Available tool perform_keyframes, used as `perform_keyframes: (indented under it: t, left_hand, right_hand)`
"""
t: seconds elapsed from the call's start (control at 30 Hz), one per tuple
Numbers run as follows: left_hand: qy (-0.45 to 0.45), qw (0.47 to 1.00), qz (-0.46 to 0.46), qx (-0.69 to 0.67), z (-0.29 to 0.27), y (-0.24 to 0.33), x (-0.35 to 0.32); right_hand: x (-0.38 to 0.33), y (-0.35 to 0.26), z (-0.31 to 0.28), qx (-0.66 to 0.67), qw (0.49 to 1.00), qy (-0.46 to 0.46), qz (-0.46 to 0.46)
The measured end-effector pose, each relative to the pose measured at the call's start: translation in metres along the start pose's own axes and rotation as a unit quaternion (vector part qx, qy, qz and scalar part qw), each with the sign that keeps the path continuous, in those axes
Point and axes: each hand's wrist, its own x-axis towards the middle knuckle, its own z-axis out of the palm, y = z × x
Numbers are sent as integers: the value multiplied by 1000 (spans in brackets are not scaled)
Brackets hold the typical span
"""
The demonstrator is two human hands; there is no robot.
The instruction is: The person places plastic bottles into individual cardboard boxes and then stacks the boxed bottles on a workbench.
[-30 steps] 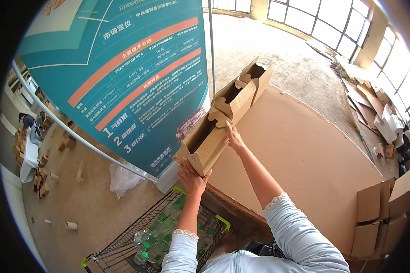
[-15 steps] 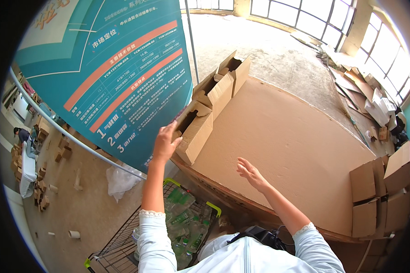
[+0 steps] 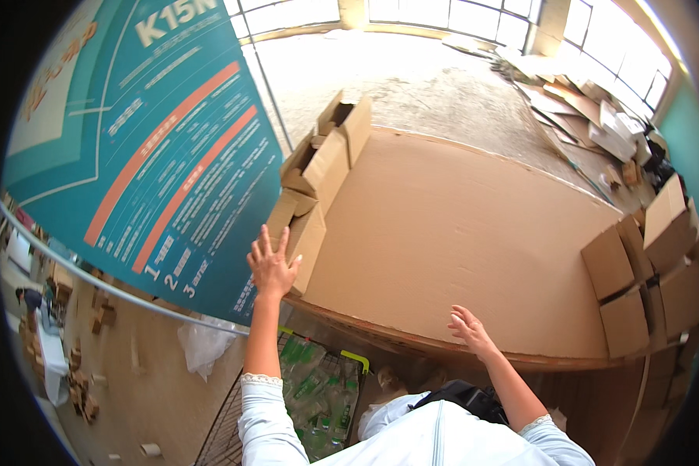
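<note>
On the left edge of a cardboard-covered table (image 3: 458, 248), open brown cardboard boxes stand in a row. My left hand (image 3: 273, 268) lies with spread fingers at the top of the nearest box (image 3: 307, 252); its palm side is hidden. Beyond that one are a second box (image 3: 332, 167) and a farthest box (image 3: 356, 132), both with open tops. Above the table's near edge my right hand (image 3: 471, 330) hovers with its fingers apart, holding nothing.
A teal printed banner (image 3: 155, 179) on a metal frame stands close at left. Below it is a wire cart (image 3: 229, 419) with plastic bottles (image 3: 318, 396). More cardboard boxes (image 3: 621, 268) stack at the table's right end. A person (image 3: 31, 299) is far left.
The view has shifted, so the boxes and banner sit farther left. My left hand has spread its fingers over the nearest box. My right hand has moved rightward, nearer the table's front edge.
</note>
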Motion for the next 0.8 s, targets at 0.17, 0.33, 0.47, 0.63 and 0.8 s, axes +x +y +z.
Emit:
perform_keyframes:
  t: [0.17,0.33,0.47,0.63,0.8]
  left_hand:
    - [23,998,46,20,8,-4,10]
    - [78,994,81,-9,-10,1,5]
    - [129,988,76,-41,-19,77,-34]
    - [0,967,157,-199,56,213,-117]
    - [-161,913,218,-306,53,388,-206]
  right_hand:
    - [-36,10,-37,23,999,49,-7]
    - [-63,20,-96,-8,990,127,-61]
    - [-105,34,-163,22,971,212,-108]
    - [-172,42,-244,-6,920,369,-133]
    - [-231,44,-364,-364,705,583,-173]
